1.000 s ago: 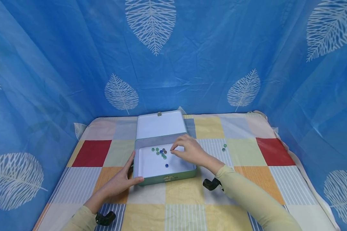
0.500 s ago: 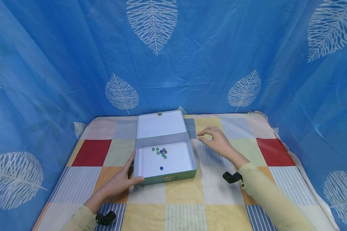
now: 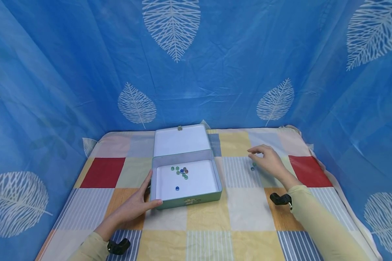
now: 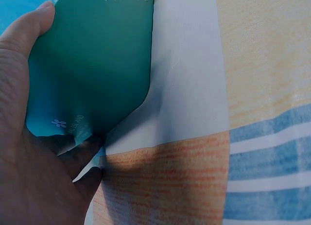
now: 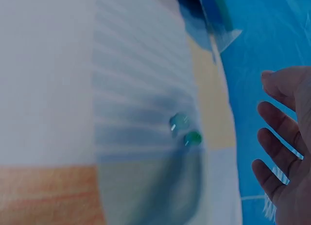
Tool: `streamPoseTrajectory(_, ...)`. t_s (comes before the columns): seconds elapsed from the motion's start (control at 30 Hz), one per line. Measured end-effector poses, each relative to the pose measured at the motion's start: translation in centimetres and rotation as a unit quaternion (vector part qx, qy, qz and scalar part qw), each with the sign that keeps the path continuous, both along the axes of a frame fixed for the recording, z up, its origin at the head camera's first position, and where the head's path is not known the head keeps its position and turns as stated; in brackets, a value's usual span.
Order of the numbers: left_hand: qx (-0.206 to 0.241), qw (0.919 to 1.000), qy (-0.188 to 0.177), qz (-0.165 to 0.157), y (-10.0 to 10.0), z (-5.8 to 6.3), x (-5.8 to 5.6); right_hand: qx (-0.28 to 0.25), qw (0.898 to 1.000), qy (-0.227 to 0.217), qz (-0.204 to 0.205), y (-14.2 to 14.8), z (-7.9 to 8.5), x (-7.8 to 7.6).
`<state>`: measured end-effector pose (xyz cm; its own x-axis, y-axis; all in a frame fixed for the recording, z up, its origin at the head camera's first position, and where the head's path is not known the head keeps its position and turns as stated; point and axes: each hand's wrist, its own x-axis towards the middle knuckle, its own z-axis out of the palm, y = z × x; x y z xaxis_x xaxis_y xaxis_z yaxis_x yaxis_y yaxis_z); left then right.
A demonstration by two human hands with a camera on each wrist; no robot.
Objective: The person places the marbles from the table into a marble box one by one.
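A green tin box (image 3: 209, 197) with a white inside stands with its lid (image 3: 182, 140) folded back. My left hand (image 3: 135, 204) grips its near left corner, thumb at the front rim and fingers along the left side; the left wrist view shows several fingers bent against the green wall (image 4: 97, 55). Inside lie several green, blue and brown marbles (image 3: 182, 171) in a loose cluster, and a single blue marble (image 3: 177, 188) nearer the front. My right hand (image 3: 270, 164), fingers relaxed and holding nothing, hovers by two green marbles (image 3: 252, 169) on the cloth, partly covering one.
A patchwork tablecloth (image 3: 209, 221) covers the table. Blue curtains (image 3: 215, 72) with white leaf prints hang behind and on both sides. Black wrist devices (image 3: 281, 198) sit on both arms.
My right hand has moved from over the box to the right, beside the two marbles on the cloth. The single blue marble has rolled left inside the box. The left hand stays put.
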<state>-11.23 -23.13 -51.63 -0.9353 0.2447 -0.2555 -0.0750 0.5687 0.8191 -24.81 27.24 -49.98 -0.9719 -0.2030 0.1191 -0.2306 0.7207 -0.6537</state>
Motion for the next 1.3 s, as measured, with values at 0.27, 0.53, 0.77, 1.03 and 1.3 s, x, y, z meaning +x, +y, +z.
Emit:
streamPoseTrajectory(0.27, -0.006, 1.0000, -0.003, 0.003, 0.0, 0.0, 0.0, -0.008, 1.000, -0.018, 0.021, 2.0, -1.9, 0.0)
streamPoseTrajectory(0.53, -0.004, 1.0000, -0.005, 0.004, 0.0, -0.1, -0.1, 0.015, 0.999, -0.034, 0.013, 2.8, -3.3, 0.1)
streamPoseTrajectory(0.77, -0.004, 1.0000, -0.006, 0.005, 0.0, -0.1, -0.1, 0.035, 0.999, -0.035, 0.014, 3.3, -3.9, 0.1)
streamPoseTrajectory(1.03, -0.008, 0.9999, -0.008, 0.008, 0.0, -0.1, -0.1, 0.048, 0.999, -0.017, 0.018, 3.8, -4.3, 0.1)
streamPoseTrajectory(1.3, -0.001, 0.9999, -0.010, 0.008, 0.0, -0.1, -0.1, 0.057, 0.998, -0.005, 0.011, 3.9, -4.6, 0.1)
